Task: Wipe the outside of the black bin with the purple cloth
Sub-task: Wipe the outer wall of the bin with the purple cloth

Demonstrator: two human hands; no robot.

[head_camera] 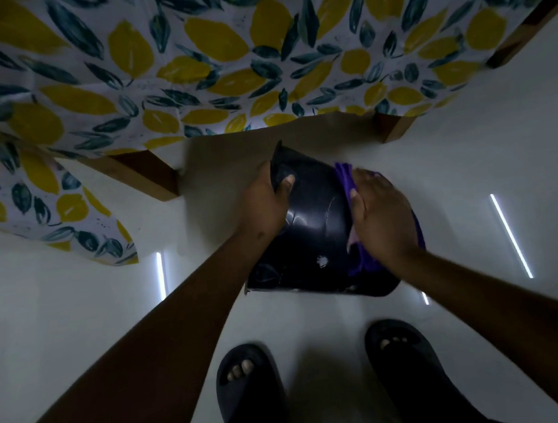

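The black bin (315, 242) sits tilted on the white floor in front of my feet, its glossy side facing up with a small white mark on it. My left hand (266, 202) grips the bin's far rim, thumb over the edge. My right hand (381, 217) lies flat on the bin's right side and presses the purple cloth (358, 258) against it. The cloth shows above and below my palm; the rest is hidden under the hand.
A table with a lemon-and-leaf print tablecloth (220, 62) hangs just beyond the bin, with wooden legs (150, 176) left and right (392, 127). My feet in dark slippers (246, 376) stand close behind the bin. White floor (472, 163) lies on both sides.
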